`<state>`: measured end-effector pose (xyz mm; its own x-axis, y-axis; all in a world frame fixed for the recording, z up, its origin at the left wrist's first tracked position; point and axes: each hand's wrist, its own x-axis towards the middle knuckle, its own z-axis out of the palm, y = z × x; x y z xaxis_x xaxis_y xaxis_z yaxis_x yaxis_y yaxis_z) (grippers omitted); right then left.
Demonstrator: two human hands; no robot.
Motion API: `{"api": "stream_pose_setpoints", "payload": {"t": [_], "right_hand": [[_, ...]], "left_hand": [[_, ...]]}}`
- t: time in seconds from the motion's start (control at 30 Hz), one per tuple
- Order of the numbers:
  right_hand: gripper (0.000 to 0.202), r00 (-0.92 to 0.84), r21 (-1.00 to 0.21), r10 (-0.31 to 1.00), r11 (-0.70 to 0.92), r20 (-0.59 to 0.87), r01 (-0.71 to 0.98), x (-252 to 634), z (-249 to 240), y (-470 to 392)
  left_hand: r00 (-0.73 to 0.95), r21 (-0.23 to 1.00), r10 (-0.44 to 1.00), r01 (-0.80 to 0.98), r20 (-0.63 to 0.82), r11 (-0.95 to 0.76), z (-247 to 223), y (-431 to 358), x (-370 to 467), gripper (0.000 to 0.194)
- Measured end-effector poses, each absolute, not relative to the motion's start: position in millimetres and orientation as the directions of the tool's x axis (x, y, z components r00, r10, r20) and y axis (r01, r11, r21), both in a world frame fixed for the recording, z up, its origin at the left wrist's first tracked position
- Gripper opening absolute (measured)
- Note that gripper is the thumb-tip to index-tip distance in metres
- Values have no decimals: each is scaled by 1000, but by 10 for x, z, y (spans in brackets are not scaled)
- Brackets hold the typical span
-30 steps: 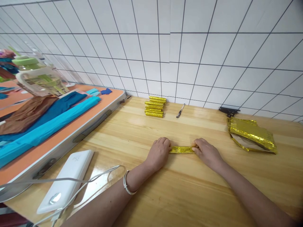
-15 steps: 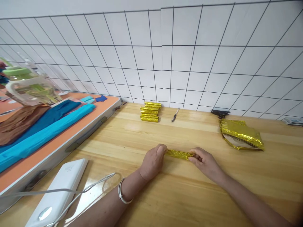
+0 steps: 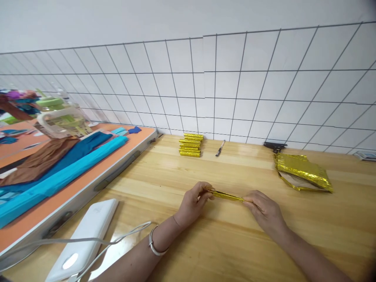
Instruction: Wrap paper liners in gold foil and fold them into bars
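Observation:
A narrow folded strip of gold foil paper [image 3: 227, 196] is stretched between my two hands just over the wooden table [image 3: 223, 250]. My left hand [image 3: 195, 201], with a silver bangle on its wrist, pinches the strip's left end between thumb and fingers. At the other end, the fingers of my right hand [image 3: 266, 211] are closed on it. The strip shows a thin edge, with a dark slit along its top. Several folded gold strips [image 3: 190, 145] lie stacked near the wall. To the right sits a stack of gold foil sheets [image 3: 305, 168], partly wrapped.
A pen [image 3: 220, 149] and a black clip [image 3: 274, 146] lie by the tiled wall. At front left are a white power bank [image 3: 85, 231] and its cable [image 3: 129, 233]. An orange board [image 3: 96, 172] bears coloured paper [image 3: 73, 172] and a green-lidded container [image 3: 61, 117].
The strip has turned from showing its broad face to showing its thin edge. Both hands have shifted their grip on its ends. The camera view has tilted up slightly.

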<state>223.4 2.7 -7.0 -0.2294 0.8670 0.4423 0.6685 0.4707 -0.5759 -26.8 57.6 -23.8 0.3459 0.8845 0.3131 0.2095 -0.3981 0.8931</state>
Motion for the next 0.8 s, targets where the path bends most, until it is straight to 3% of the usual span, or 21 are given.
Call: {"api": "stream_pose_setpoints", "payload": {"t": [0.13,0.4,0.63,0.8], "right_hand": [[14,-274,-486,803,552,529,678,2269,-73,31],[18,-304,-426,787,564,537,707,2288,-99,42],[16,-293,-461,810,543,509,702,2302,-166,61],[15,-274,-477,812,538,516,695,2303,-184,76]], "left_hand": [[350,942,887,38,301,-335,-243,607,-272,25],[366,877,838,103,405,-469,-139,606,-331,25],[373,797,797,203,474,-569,-169,559,-342,19],[478,692,704,241,525,-680,-162,570,-369,13]]}}
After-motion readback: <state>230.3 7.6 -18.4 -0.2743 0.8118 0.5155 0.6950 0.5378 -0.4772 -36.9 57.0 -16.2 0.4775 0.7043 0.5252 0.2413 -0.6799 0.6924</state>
